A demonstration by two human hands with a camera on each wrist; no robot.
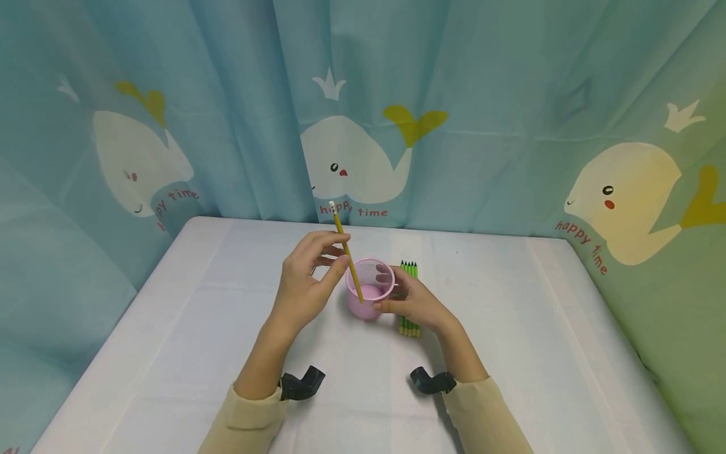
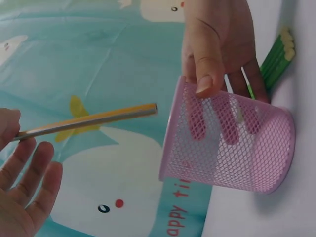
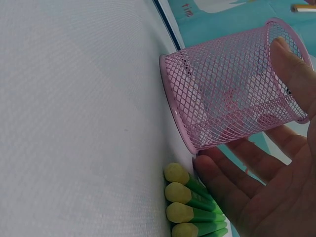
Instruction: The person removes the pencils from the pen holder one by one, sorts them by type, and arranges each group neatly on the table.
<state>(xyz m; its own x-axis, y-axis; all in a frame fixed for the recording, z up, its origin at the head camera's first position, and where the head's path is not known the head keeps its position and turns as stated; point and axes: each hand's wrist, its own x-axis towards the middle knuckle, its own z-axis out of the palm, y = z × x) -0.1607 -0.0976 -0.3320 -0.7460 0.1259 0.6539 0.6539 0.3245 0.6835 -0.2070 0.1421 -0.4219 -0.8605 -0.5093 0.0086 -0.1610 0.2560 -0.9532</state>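
Note:
Between thumb and fingertips, my left hand (image 1: 307, 279) pinches a yellow pencil (image 1: 343, 243) with a white eraser at its top. The pencil slants down over the mouth of a pink mesh pencil cup (image 1: 363, 309). In the left wrist view, the pencil's lower end (image 2: 150, 109) stands apart from the cup's rim (image 2: 170, 136). My right hand (image 1: 418, 304) holds the cup from its right side, thumb near the rim and fingers round the back. Nothing shows inside the cup. Several green pencils (image 3: 190, 212) lie side by side, just beyond the right fingers.
A white-covered table (image 1: 215, 353) spreads under both hands. Behind it hangs a blue curtain (image 1: 499, 82) with whale prints, which also runs down the left side. Black curved pieces (image 1: 303, 384) are worn at both wrists, below beige sleeves (image 1: 249, 422).

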